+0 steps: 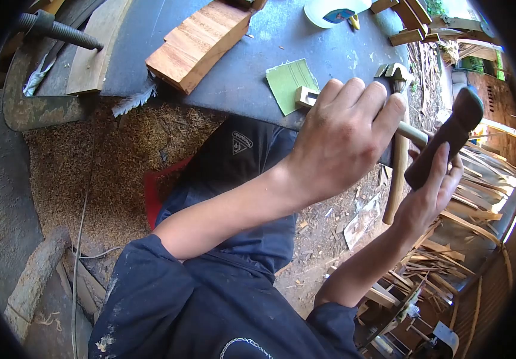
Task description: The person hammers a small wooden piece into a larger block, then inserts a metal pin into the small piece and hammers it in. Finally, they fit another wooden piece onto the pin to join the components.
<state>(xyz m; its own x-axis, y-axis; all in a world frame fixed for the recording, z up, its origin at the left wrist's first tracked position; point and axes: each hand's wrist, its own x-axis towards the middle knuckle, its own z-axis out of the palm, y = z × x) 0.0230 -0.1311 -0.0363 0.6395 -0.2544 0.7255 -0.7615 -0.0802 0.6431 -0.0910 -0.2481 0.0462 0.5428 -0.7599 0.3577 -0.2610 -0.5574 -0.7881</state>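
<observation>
My left hand (353, 134) is closed in a fist round a pale wooden stick (412, 134); a slotted pale end (306, 97) shows on the fist's other side. My right hand (434, 194) grips a dark brown, rounded piece (446, 140), raised at a slant beyond the table edge. The stick's far end overlaps this dark piece in the view. Under the slotted end lies a green sheet of sandpaper (288, 84). A hammer (395, 179) rests with its head on the table corner, its wooden handle jutting past the edge.
A thick reddish wood block (201, 45) lies on the dark table (234, 90). Further left, a clamp screw (69, 37) stands over a pale board (99, 48). A white bottle (332, 12) is at the back. Sawdust (120, 155) covers the floor; wood scraps (467, 203) pile up right.
</observation>
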